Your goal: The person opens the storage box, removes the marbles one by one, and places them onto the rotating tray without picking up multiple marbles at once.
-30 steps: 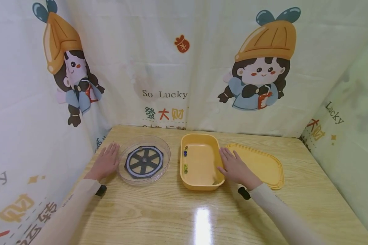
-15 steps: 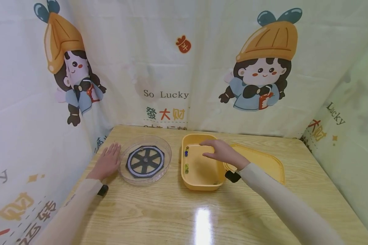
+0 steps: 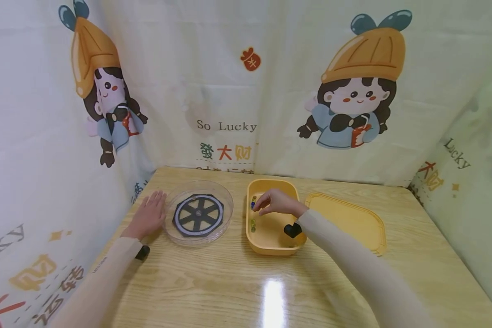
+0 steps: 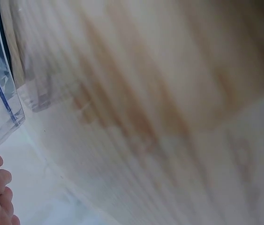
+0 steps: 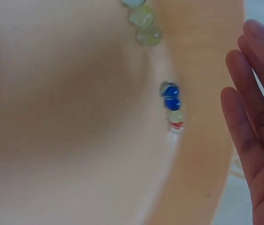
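My right hand (image 3: 279, 202) is over the left part of a yellow rectangular tub (image 3: 274, 250), fingers bent and nothing between them. Glass marbles lie along that tub's left wall: a blue pair (image 5: 170, 96) with a red-and-white marble (image 5: 176, 124) beside them, and greenish marbles (image 5: 149, 35) a little apart. In the right wrist view the fingers stand apart from the marbles. My left hand (image 3: 147, 214) lies with straight fingers against the left side of a round clear dish (image 3: 197, 243). Inside that dish is a dark six-spoked wheel shape (image 3: 198, 213).
A flat yellow lid (image 3: 348, 221) lies on the wooden table (image 3: 213, 287) right of the tub. Printed curtains (image 3: 225, 91) hang behind and at both sides. Black wrist cameras are strapped under both wrists.
My right hand has left the tub's right rim, moved left over its inside, and its fingers have bent downward near the blue marbles. The left hand stays by the dish.
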Demonstrator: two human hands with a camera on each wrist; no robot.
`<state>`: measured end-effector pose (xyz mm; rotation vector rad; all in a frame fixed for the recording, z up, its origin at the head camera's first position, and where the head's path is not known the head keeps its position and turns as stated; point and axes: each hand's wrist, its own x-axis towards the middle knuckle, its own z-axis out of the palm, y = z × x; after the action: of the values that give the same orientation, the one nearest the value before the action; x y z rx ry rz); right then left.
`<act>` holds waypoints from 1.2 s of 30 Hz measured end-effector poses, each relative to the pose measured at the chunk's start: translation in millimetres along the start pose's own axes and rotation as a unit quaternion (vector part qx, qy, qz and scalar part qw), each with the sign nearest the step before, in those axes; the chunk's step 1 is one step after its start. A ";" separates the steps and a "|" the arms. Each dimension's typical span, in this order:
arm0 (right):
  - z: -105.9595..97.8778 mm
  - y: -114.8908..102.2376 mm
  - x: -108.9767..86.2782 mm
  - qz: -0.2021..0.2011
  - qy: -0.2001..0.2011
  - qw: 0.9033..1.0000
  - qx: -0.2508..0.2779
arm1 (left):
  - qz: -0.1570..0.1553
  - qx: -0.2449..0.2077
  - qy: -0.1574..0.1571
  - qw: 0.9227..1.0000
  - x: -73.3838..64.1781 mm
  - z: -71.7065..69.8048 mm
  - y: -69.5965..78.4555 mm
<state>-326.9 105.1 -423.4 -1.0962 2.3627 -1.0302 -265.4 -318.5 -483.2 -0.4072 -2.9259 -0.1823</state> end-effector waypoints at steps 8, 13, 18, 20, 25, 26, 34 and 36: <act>7.2 18.6 14.0 0.019 -0.026 0.999 0.013 | -0.006 0.005 -0.009 1.000 -1.6 0.5 -0.3; 11.6 28.7 17.3 0.028 -0.038 0.999 0.026 | -0.011 0.002 -0.012 1.000 -0.8 -0.5 2.8; 17.3 35.7 22.5 0.019 -0.043 0.998 0.031 | -0.017 0.003 -0.017 1.000 -1.4 -2.4 4.5; 19.6 36.9 24.6 0.019 -0.044 0.998 0.031 | -0.017 0.006 -0.017 1.000 -1.6 -2.7 4.5; 23.7 40.0 26.3 0.013 -0.049 0.998 0.028 | -0.016 0.003 -0.017 1.000 -1.1 -2.0 4.9; 24.3 40.3 26.4 0.010 -0.050 0.998 0.027 | -0.016 0.001 -0.017 1.000 -0.9 -1.6 4.8; 27.0 40.9 29.6 0.000 -0.059 0.998 0.019 | -0.024 -0.004 -0.022 0.999 -1.3 -1.1 4.6; 27.2 40.1 30.0 -0.002 -0.063 0.998 0.014 | -0.025 -0.002 -0.022 0.999 -1.2 -1.5 4.5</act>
<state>-351.7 87.1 -471.4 -1.1216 2.2417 -0.9636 -262.8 -314.7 -481.6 -0.3424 -2.9812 -0.1879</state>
